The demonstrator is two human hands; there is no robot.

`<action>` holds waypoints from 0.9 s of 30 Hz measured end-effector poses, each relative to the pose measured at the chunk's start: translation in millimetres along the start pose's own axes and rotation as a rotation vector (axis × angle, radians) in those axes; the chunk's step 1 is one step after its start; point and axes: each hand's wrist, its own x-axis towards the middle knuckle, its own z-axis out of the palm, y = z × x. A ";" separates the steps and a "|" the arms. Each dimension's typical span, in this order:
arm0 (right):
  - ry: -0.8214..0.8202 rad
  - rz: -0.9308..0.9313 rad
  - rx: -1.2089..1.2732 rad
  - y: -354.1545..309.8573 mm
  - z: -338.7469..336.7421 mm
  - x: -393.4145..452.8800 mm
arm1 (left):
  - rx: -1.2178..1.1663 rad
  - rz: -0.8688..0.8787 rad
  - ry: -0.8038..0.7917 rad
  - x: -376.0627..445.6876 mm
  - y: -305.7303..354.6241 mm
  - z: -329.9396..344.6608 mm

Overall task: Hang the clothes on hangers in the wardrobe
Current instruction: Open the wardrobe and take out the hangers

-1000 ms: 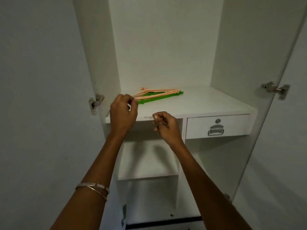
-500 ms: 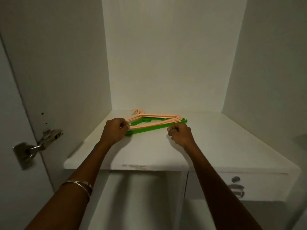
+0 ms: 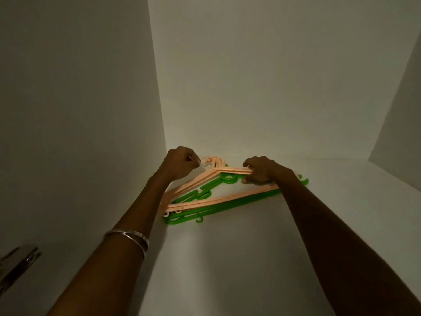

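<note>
Hangers [image 3: 218, 197] stacked on shelf [image 3: 296, 236], now gripped: left hand [image 3: 181, 164] curled at hooks, right hand [image 3: 264, 171] clamped on shoulders, both farther in than a moment ago. Ready for lifting out; no clothes visible.

I see both arms stretched forward. Left hand [image 3: 181, 162] fist-curled, fingertips pinching something small, can't tell exactly how. Right hand [image 3: 264, 171] knuckles up, fingers curled in a grip. Two thin bangles [image 3: 128, 237] on left forearm.
</note>
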 end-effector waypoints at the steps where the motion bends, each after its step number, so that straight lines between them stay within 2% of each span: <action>1: 0.011 -0.022 -0.030 -2.1 5.4 5.2 | -0.022 -0.007 0.001 3.2 -3.7 1.1; 5: 0.125 -0.054 -0.102 -6.5 19.4 19.5 | -0.043 -0.049 0.001 10.0 -21.9 7.5; 13: 0.130 0.023 -0.150 3.3 20.1 -10.8 | -0.082 -0.038 0.084 3.3 -13.3 -0.5; 17: 0.208 0.117 -0.087 13.8 -2.6 -59.3 | -0.194 -0.078 0.197 -21.4 8.5 -12.8; 20: 0.326 0.207 -0.051 15.2 -19.5 -115.5 | -0.303 -0.108 0.283 -58.1 32.9 -15.4; 25: 0.534 0.324 -0.043 9.1 -33.8 -225.7 | -0.467 -0.274 0.660 -130.8 79.2 13.6; 27: 0.606 0.381 0.040 11.1 -37.1 -274.7 | -0.565 -0.378 0.680 -165.4 104.7 28.8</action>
